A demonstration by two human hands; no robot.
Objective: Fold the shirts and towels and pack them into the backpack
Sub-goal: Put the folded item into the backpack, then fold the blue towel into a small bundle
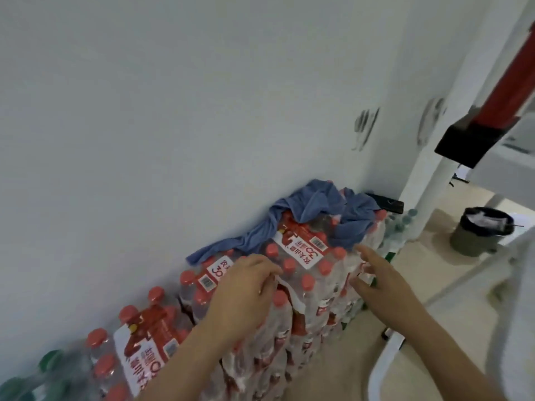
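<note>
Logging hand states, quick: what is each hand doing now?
Left hand: on the bottle pack, grip cannot be told.
Right hand: open, holding nothing.

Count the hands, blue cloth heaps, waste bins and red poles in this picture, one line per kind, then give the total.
Hands: 2, left hand and right hand
Blue cloth heap: 1
Waste bin: 1
Red pole: 1
Total: 5
</note>
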